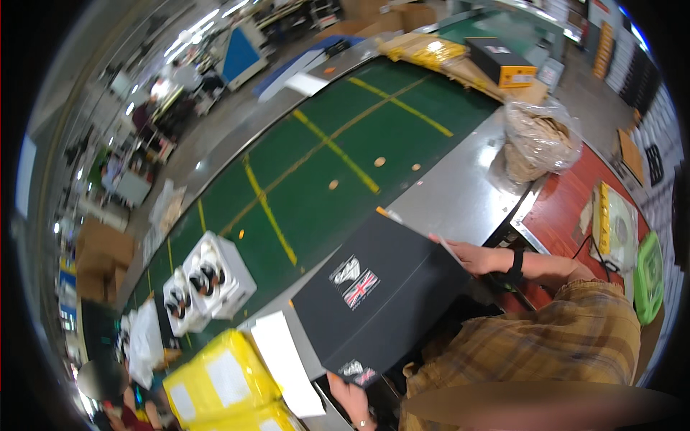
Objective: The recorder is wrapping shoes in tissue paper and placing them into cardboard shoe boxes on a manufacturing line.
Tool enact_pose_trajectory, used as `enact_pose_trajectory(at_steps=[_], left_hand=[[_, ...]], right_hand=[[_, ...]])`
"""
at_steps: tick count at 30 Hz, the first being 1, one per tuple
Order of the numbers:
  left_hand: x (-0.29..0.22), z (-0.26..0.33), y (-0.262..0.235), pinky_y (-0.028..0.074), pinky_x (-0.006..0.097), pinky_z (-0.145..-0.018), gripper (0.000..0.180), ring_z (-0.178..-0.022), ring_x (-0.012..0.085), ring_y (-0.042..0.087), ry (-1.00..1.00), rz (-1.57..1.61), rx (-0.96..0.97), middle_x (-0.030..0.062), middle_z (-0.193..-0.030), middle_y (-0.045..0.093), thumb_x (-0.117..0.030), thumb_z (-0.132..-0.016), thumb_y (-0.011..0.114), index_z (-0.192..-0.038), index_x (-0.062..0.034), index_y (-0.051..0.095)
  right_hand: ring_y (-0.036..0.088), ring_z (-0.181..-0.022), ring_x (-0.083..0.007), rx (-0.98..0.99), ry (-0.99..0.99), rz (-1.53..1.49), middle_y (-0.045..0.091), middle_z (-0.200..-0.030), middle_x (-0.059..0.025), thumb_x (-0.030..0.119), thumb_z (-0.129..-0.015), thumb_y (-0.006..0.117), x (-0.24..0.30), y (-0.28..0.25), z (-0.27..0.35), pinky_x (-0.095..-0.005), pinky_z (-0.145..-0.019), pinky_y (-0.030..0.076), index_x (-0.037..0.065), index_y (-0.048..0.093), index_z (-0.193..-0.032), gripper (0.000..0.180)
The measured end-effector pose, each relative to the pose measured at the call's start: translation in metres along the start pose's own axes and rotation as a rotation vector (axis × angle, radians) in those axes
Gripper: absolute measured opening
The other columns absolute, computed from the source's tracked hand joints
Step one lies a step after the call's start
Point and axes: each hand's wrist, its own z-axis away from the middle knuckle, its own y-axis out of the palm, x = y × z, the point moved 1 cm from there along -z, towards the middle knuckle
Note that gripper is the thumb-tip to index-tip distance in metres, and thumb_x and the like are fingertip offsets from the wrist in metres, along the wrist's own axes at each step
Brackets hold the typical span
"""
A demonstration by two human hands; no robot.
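A large flat black box (381, 287), printed with a white emblem and a red, white and blue flag, lies tilted between my hands. Its lower left corner is gripped by my left hand (350, 401), which wears a bracelet. At the opposite, right-hand edge, my right hand (471, 256) with a black wristband holds the box, its fingers partly hidden. Small orange patches show at the box's corners. A white sheet of paper (289, 363) rests on the metal edge just left of the box.
The green conveyor belt (287, 165) has yellow lines and carries white trays (228, 287) of dark and white items. Yellow-wrapped packs (223, 381) stand lower left. A plastic bag of brown paper (535, 140), a scale-like device (614, 223) and a black-orange box (499, 61) are on the right.
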Motion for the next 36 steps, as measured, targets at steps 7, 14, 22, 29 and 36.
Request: enact_pose_trajectory(at_steps=[7,14,22,29,36], left_hand=[[-0.098,-0.054,-0.037,0.031,0.043,-0.112,0.047,-0.131,0.0351,0.043,-0.300,0.234,-0.065,0.0225,-0.145,0.042,-0.026,-0.104,0.039,-0.142,0.0031,0.040],[-0.112,-0.068,0.010,0.019,0.053,-0.116,0.058,-0.139,0.0474,0.024,0.186,-0.807,0.732,0.0266,-0.152,0.027,-0.030,-0.097,0.049,-0.146,-0.0031,0.036],[-0.008,-0.004,0.028,0.019,0.037,-0.116,0.069,-0.139,0.0313,0.028,-0.669,0.429,-0.070,0.0133,-0.154,0.029,-0.036,-0.098,0.054,-0.149,0.0010,0.025],[-0.083,-0.030,0.012,0.026,0.038,-0.112,0.058,-0.131,0.0300,0.038,-0.595,0.405,0.039,0.0184,-0.146,0.041,-0.025,-0.099,0.055,-0.145,0.0036,0.033],[-0.125,-0.094,0.005,0.034,0.036,-0.105,0.055,-0.122,0.0260,0.048,-0.171,0.190,0.300,0.0207,-0.132,0.052,-0.019,-0.099,0.056,-0.144,0.0036,0.036]], right_hand=[[0.051,-0.127,-0.0292,-0.151,0.144,-0.190,0.050,-0.140,-0.0181,0.034,-0.098,0.053,0.050,-0.088,-0.059,-0.0390,-0.103,0.042,0.007,0.048,-0.140,0.051],[0.001,-0.146,-0.0471,0.325,-0.032,0.249,-0.004,-0.160,-0.0207,0.050,-0.099,0.041,0.038,-0.015,-0.086,-0.0561,-0.116,0.011,0.024,0.030,-0.151,0.059],[-0.013,-0.147,-0.0220,0.132,0.230,-0.942,-0.019,-0.159,-0.0123,0.047,-0.101,0.044,0.028,0.022,-0.043,-0.0370,-0.119,0.004,0.010,-0.013,-0.153,0.086],[-0.005,-0.149,-0.0182,0.063,0.271,-1.254,-0.012,-0.162,-0.0044,0.047,-0.101,0.041,0.060,-0.028,-0.054,-0.0385,-0.120,0.006,0.013,-0.006,-0.155,0.079],[-0.001,-0.149,-0.0249,-0.157,-0.128,-0.764,-0.001,-0.162,-0.0109,0.056,-0.099,0.041,0.085,-0.058,-0.109,-0.0409,-0.119,0.009,0.018,0.009,-0.156,0.075]])
